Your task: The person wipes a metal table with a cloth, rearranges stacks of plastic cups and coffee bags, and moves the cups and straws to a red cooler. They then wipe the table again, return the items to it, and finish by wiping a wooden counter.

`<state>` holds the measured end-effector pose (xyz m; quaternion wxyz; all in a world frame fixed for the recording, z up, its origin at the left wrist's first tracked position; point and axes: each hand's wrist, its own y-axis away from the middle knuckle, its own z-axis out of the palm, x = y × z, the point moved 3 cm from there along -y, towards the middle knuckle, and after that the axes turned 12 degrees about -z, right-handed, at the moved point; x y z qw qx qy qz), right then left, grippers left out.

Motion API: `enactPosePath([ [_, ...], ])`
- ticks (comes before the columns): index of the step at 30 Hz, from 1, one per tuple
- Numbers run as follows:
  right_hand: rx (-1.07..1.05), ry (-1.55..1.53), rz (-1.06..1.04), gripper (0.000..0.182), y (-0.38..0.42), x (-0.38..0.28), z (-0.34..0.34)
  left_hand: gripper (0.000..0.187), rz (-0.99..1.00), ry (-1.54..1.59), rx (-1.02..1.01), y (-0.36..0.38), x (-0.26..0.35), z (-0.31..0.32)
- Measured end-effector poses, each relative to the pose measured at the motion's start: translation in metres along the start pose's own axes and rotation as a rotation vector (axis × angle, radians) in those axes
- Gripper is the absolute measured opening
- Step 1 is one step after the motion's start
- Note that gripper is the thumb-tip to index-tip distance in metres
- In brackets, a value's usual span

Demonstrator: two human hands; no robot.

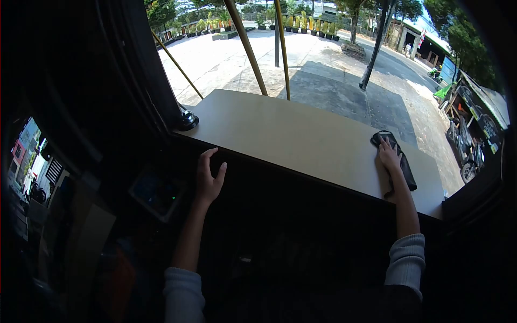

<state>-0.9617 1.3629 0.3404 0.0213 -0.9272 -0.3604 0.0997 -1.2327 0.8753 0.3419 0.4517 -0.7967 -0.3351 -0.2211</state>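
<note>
A small black pouch [407,171], soft-looking with a strap or loop, lies near the right end of the pale wooden counter [285,134]. My right hand [389,155] rests on top of it with fingers stretched and spread; part of the pouch is hidden beneath the palm and wrist. At the counter's near edge, left of the middle, my left hand [211,175] is raised with its thumb and fingers apart, holding nothing. A shiny dark-and-silver service bell [188,119] stands on the counter's left corner, beyond my left hand.
Dark window frames [156,91] bound the counter at both sides. Two slanting poles [247,48] rise beyond its far edge. Below left, a dim device [159,194] shows a small green light. Outside lie paving, potted plants and parked motorbikes [463,145].
</note>
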Motion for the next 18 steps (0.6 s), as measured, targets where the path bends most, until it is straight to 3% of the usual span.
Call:
enactPosePath([
  [6, -0.057, -0.090, -0.533, 0.047, -0.014, -0.224, 0.036, 0.044, -0.006, -0.034, 0.195, -0.047, -0.066, -0.020],
  [9, -0.067, -0.132, -0.654, 0.048, -0.035, -0.318, 0.057, 0.049, -0.049, -0.099, 0.302, -0.083, -0.089, -0.032],
  [14, -0.114, -0.118, -0.695, 0.050, -0.089, -0.462, 0.080, 0.079, -0.177, -0.183, 0.159, -0.132, -0.124, -0.029],
  [18, -0.139, -0.111, -0.758, 0.051, -0.096, -0.519, 0.091, 0.078, -0.221, -0.200, 0.089, -0.143, -0.137, -0.026],
])
